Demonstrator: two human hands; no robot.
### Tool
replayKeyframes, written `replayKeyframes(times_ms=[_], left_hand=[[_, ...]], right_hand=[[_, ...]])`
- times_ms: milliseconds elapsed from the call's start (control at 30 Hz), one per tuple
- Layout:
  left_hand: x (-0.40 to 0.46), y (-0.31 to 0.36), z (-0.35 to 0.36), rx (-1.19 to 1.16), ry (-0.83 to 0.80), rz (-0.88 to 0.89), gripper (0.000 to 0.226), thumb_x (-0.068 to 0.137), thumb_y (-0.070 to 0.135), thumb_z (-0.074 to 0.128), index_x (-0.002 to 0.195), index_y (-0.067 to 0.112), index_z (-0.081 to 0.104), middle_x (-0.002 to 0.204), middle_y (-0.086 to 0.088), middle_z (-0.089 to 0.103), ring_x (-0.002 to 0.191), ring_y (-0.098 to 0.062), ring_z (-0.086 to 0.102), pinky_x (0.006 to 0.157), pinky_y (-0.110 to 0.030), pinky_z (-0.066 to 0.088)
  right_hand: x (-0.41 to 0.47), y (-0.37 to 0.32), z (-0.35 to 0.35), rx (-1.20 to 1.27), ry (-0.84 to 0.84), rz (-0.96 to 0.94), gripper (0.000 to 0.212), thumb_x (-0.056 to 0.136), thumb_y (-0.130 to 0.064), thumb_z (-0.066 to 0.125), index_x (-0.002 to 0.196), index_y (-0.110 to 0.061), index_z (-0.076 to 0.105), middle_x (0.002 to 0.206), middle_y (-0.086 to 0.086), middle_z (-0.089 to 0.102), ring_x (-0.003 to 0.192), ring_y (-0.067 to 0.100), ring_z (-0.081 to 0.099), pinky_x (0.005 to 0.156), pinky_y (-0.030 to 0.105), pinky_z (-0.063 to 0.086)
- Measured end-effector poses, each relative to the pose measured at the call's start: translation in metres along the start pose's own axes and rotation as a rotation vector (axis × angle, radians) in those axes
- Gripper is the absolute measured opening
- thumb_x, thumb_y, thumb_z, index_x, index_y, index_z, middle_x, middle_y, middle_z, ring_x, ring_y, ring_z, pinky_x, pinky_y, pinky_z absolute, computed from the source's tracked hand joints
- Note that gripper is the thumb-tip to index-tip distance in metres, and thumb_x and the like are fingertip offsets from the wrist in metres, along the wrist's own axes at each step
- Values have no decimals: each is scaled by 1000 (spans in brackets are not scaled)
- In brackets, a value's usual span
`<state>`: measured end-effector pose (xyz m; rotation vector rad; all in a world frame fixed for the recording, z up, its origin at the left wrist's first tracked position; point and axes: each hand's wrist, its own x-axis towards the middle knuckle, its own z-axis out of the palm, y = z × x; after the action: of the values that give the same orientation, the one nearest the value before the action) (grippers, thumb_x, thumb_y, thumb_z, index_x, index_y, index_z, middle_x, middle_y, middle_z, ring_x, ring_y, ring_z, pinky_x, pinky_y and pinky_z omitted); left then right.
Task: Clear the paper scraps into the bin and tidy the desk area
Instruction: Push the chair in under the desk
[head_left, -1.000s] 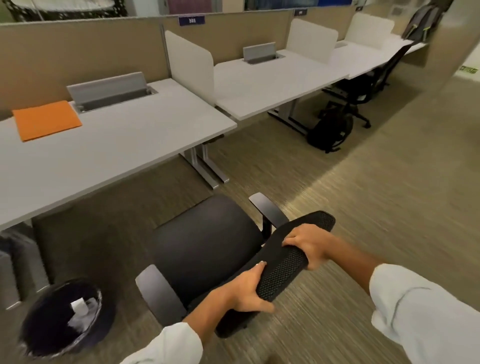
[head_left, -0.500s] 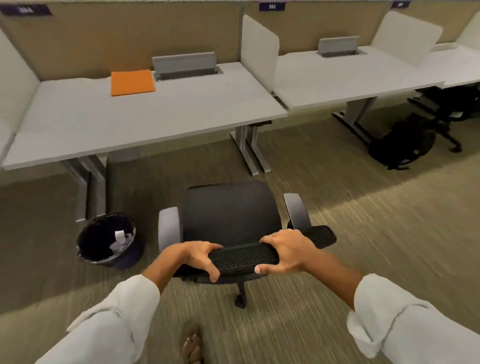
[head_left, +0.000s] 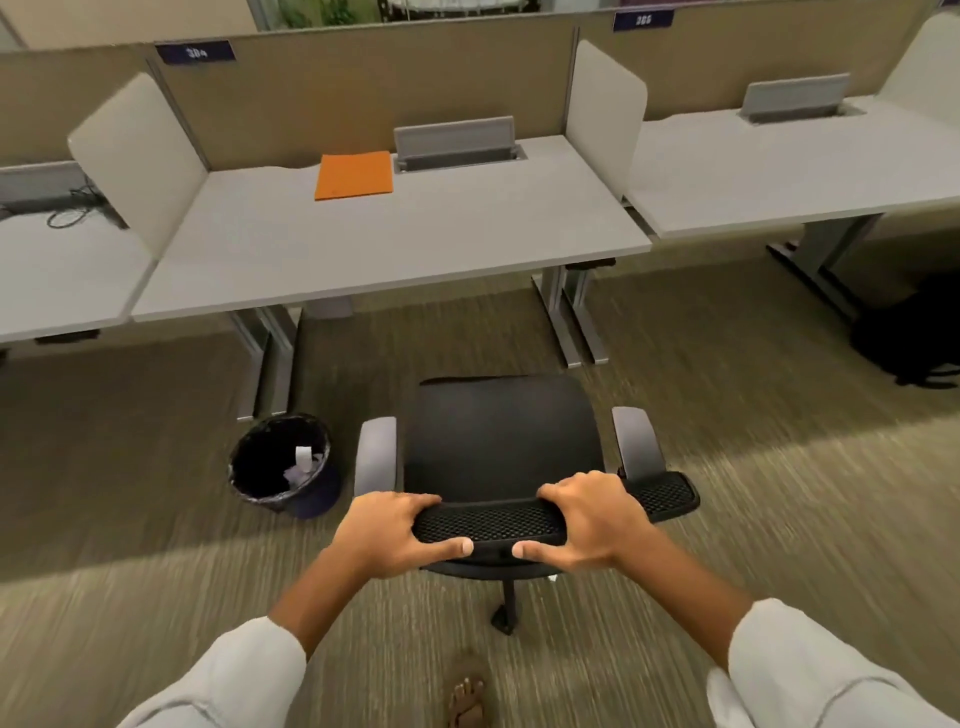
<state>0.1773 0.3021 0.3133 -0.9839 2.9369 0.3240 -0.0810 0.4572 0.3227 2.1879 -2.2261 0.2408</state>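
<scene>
A black office chair (head_left: 501, 436) with grey armrests faces the grey desk (head_left: 395, 249), a short way back from its front edge. My left hand (head_left: 395, 535) and my right hand (head_left: 592, 519) both grip the top of the chair's black mesh backrest (head_left: 488, 519), thumbs toward me. A round black bin (head_left: 280, 462) stands on the carpet left of the chair, beside the desk's left leg, with white paper scraps (head_left: 304, 465) inside. On the desk lies an orange folder (head_left: 354, 175) next to a raised grey cable flap (head_left: 454, 140).
White dividers (head_left: 137, 156) separate this desk from neighbouring desks left and right. Metal desk legs (head_left: 569, 317) stand ahead of the chair on both sides. A dark backpack (head_left: 909, 343) sits on the floor at far right. My sandalled foot (head_left: 467, 696) shows behind the chair.
The chair has swung round from an angle to face the desk squarely and rolled closer to it. Both hands stayed on the backrest. My view has turned left toward the desk.
</scene>
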Motion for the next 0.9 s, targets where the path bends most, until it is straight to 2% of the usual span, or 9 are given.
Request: replayKeyframes(times_ms=[67,133,300,467,633,700,833,900], left_hand=[[-1,-4,4,13,115,1,98,66,102,27,127,35,65,103,18,74,93,-5,69,70,-23,48],[5,-11,1,33,143,-7,97,67,101,27,125,33,66,103,16,75,93,-5,69,68,-24,48],[44,-31,-20,63,54,-13,99,64,103,25,117,33,70,89,11,75,82,-10,69,68,-28,52],[81,-57,-30,25,69,-59,100,61,105,26,113,31,71,82,12,73,77,-11,67,61,-26,46],[130,-84,-42,25,-7,-69,111,57,106,25,125,28,67,99,3,76,92,-21,69,81,-37,56],[146,-97,-43,21,-2,-63,112,57,106,25,127,28,66,99,2,76,93,-22,69,82,-38,56],[170,-120,-42,21,5,-65,111,59,106,25,128,29,64,82,10,66,76,-13,60,63,-27,45],[180,-130,-43,20,9,-55,110,61,105,24,130,29,63,81,10,67,75,-11,61,58,-23,40]], right_hand=[[10,2,1,0,3,-5,79,66,-102,28,69,-27,55,62,-7,60,55,17,56,53,30,41],[23,4,3,4,12,4,80,65,-103,29,68,-27,55,60,-7,59,54,17,56,52,29,38],[61,13,4,16,-7,174,94,61,-105,24,81,-25,69,65,-7,64,66,18,64,63,34,53],[110,27,3,3,-38,242,103,60,-106,17,90,-26,74,64,-6,64,69,20,64,60,30,50],[151,59,-6,-25,-129,223,107,64,-104,9,111,-31,71,82,-4,72,83,20,67,62,31,47],[163,71,-7,-28,-151,199,109,66,-102,7,116,-29,69,84,-4,72,84,20,67,66,32,51],[193,78,-2,-48,-154,173,110,67,-102,6,120,-27,67,84,-4,72,84,19,67,71,36,55],[207,79,2,-72,-163,168,112,67,-101,5,122,-26,67,84,-3,72,83,19,68,71,35,55]])
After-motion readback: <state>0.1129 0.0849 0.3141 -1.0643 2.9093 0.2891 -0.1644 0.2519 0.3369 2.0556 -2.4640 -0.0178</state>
